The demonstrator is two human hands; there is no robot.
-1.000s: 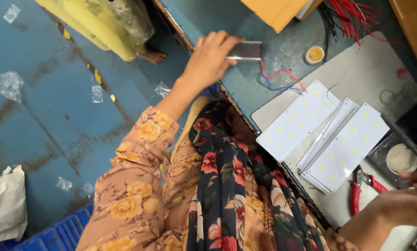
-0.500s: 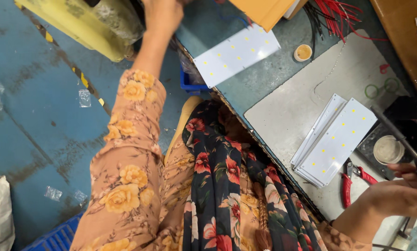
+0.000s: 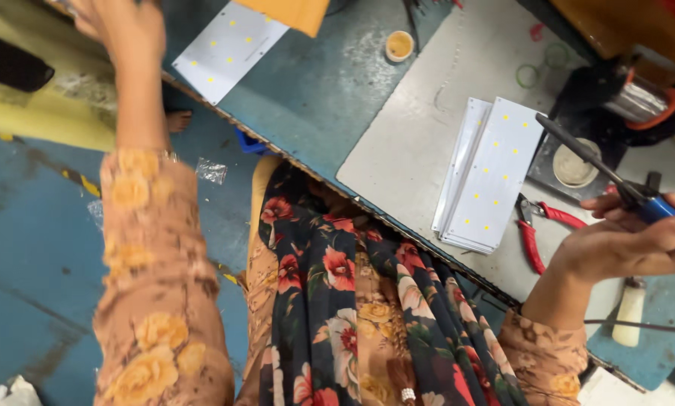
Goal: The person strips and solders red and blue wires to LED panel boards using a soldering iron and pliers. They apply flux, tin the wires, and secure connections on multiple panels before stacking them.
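Right hand (image 3: pixel 623 244) first: its grip is clenched around the blue handle of a soldering iron (image 3: pixel 615 180), the dark shaft angling up and away toward the far right part of the worktop (image 3: pixel 330 90), tip in the air and touching nothing. Just below that hand lie red-handled pliers (image 3: pixel 533 229) on the grey mat (image 3: pixel 413 143), and beside them, toward the middle of the mat, a neat stack of white LED boards (image 3: pixel 488 177) with their yellow dots facing up. Beyond the stack sits a small round tin (image 3: pixel 574 165) on the dark iron stand (cleaning sponge or flux, hard to say). Now over to the left hand (image 3: pixel 123 30), stretched high past the worktop's left edge, blurred and partly cut by the frame, so I cannot tell whether its grip is released or holding anything. One single LED board (image 3: pixel 228 49) lies apart at the far left corner of the worktop, near that hand. It reads as a pause between boards: iron ready, left arm busy off to the side. Next, I'd judge, a board needs bringing squarely onto the mat within the iron's reach, with the hot tip kept away from fingers and cloth.
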